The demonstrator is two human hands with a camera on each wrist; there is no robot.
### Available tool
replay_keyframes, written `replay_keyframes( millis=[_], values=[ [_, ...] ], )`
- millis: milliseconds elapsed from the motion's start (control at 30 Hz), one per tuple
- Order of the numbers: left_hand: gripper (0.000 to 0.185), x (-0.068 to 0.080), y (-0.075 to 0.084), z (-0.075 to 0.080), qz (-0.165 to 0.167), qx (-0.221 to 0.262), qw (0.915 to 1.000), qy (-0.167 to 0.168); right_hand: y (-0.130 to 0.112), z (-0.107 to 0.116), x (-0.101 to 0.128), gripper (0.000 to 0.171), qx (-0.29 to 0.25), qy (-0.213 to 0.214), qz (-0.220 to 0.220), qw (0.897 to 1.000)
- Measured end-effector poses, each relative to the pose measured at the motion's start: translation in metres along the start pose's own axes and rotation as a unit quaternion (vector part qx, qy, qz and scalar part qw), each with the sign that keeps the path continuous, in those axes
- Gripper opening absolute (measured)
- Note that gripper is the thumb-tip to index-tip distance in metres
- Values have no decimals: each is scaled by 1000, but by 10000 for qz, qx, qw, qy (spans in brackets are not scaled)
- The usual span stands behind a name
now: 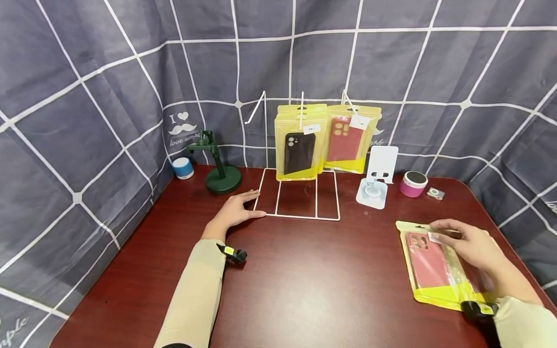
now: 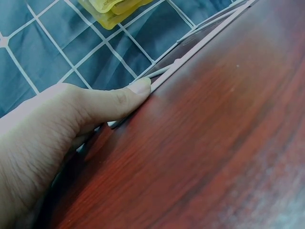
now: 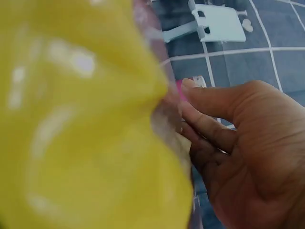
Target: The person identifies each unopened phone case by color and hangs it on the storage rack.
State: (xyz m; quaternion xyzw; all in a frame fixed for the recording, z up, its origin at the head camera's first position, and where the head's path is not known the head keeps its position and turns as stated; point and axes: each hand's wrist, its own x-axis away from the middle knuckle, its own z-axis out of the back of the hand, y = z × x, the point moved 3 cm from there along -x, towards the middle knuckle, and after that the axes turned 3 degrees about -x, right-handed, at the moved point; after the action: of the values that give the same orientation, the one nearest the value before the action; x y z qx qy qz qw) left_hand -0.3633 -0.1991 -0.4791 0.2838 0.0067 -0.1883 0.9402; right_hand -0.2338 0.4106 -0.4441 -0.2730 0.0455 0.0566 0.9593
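My right hand (image 1: 472, 244) pinches the upper right edge of a clear-and-yellow bag with a red phone case (image 1: 428, 263) inside, at the table's right side. In the right wrist view the bag's yellow bottom (image 3: 81, 133) fills the left half, and thumb and fingers grip its edge. My left hand (image 1: 235, 209) rests at the front left corner of a white wire display rack (image 1: 300, 217), fingers extended along its side. Its thumb (image 2: 114, 102) lies on the front wire. From the rack's middle hook hang bags with a black phone case (image 1: 299, 152); from its right hook, a bagged red case (image 1: 344, 142).
Left of the rack stand a dark green stand (image 1: 223, 180) and a small blue-and-white cylinder (image 1: 183, 168). On the right are a white phone stand (image 1: 377, 176), a pink round speaker-like object (image 1: 413, 184) and a small silver device (image 1: 435, 194). A grey grid-patterned cloth (image 1: 330, 63) hangs behind.
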Motion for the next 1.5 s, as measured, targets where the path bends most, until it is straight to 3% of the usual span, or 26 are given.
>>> replay_keyframes(
  millis=[200,367,600,800,1067,1200,1367,1500],
  values=[
    [93,1,2,0,126,30,9999,-92,8,-10,1,34,-268,433,722,9961],
    [94,2,2,3,77,41,9999,-62,3,-13,0,46,-17,412,829,9957],
    [94,1,2,0,76,23,9999,-103,3,-15,1,23,238,709,1176,9902],
    [92,0,2,0,62,13,10000,-76,5,-15,0,8,201,842,1065,9905],
    [93,1,1,0,71,-39,9999,-78,7,-16,0,3,105,1010,1031,9895],
    [95,1,0,1,96,-78,9999,-51,7,-13,2,6,-49,1181,725,9903],
    [96,1,1,1,50,-27,10000,-58,3,-6,6,19,-567,1445,38,9879],
    [96,0,1,2,33,-22,10000,-51,-3,-3,7,28,-1493,1631,-314,9748]
  ],
)
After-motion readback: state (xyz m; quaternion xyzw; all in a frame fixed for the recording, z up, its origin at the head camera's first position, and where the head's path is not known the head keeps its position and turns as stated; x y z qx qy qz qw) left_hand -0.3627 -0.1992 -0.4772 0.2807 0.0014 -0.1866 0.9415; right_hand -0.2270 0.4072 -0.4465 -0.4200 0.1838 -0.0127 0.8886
